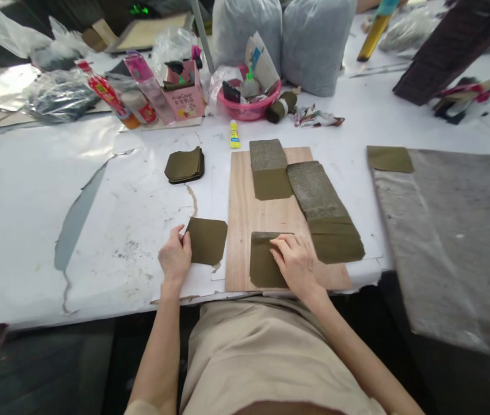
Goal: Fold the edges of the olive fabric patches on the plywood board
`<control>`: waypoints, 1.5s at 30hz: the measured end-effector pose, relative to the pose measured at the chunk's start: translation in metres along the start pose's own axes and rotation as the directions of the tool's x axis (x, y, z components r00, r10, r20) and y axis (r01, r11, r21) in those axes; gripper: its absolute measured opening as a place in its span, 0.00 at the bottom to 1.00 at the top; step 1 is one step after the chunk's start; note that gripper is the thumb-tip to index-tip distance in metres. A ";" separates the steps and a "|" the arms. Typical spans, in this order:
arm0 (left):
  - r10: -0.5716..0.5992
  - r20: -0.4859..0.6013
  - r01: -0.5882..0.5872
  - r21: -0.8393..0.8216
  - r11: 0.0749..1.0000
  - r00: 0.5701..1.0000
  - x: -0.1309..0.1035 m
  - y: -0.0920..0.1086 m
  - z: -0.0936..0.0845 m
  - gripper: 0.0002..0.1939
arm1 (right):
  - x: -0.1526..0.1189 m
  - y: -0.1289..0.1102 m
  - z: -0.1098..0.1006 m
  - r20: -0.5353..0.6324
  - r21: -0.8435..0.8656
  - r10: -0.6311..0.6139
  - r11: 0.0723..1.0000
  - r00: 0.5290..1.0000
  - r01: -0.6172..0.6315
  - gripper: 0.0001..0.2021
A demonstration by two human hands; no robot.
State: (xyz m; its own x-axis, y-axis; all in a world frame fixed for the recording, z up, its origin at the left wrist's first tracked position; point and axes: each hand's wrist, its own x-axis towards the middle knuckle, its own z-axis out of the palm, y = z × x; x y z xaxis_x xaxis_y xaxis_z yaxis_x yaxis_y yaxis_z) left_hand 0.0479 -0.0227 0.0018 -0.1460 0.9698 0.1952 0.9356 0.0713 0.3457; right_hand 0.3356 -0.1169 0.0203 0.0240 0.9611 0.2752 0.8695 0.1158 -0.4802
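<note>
My left hand [176, 255] pinches the left edge of a square olive fabric piece [207, 241], which lies at the front of the white table. My right hand [296, 260] rests on another olive piece [264, 262] on the wooden board [240, 219]; its bent fingertips touch the fabric, with a small gap between thumb and forefinger. That piece has a greyish strip along its top edge, and its right part is hidden under the hand. Farther up the board lies an olive piece with a grey patterned half [268, 164]. Overlapping similar pieces [325, 207] fan out along the board's right side.
A small stack of olive pieces [184, 165] sits behind my left hand. A yellow glue tube [234, 135], a pink basket [249, 106], a pink box [187, 98] and a red-labelled bottle [104, 89] stand farther back. A grey sheet [448, 230] overhangs at right.
</note>
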 end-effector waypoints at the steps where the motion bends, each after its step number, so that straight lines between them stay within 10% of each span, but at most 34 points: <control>1: -0.002 0.000 0.002 0.011 1.000 1.000 0.001 0.001 0.000 0.18 | 0.005 0.000 0.002 0.006 -0.012 -0.006 1.000 1.000 0.006 0.09; 8: 0.191 -0.082 -0.167 0.239 0.957 0.978 -0.004 0.005 -0.010 0.17 | 0.024 0.002 0.013 0.067 -0.019 -0.034 0.999 0.997 0.035 0.08; 13: 0.368 -0.037 -0.369 -0.120 0.921 0.929 -0.011 0.037 -0.016 0.12 | 0.025 0.004 0.014 0.068 0.007 -0.053 0.999 0.996 0.053 0.08; 19: 0.678 0.207 -0.571 -0.401 0.716 0.705 -0.014 0.090 0.006 0.09 | 0.026 0.008 0.015 0.072 0.013 -0.083 0.997 0.994 0.082 0.07; 45: 0.830 0.070 -0.740 -0.417 0.528 0.553 -0.006 0.093 0.033 0.08 | 0.024 0.030 0.011 0.072 0.113 -0.110 0.988 0.991 0.101 0.11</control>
State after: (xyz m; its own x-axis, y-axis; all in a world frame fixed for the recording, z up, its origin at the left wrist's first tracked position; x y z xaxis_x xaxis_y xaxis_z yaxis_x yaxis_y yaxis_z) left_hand 0.1467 -0.0142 0.0021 0.7186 0.6120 0.3304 0.4680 -0.7769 0.4212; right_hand 0.3570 -0.0879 0.0033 -0.1073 0.9581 0.2654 0.8060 0.2401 -0.5410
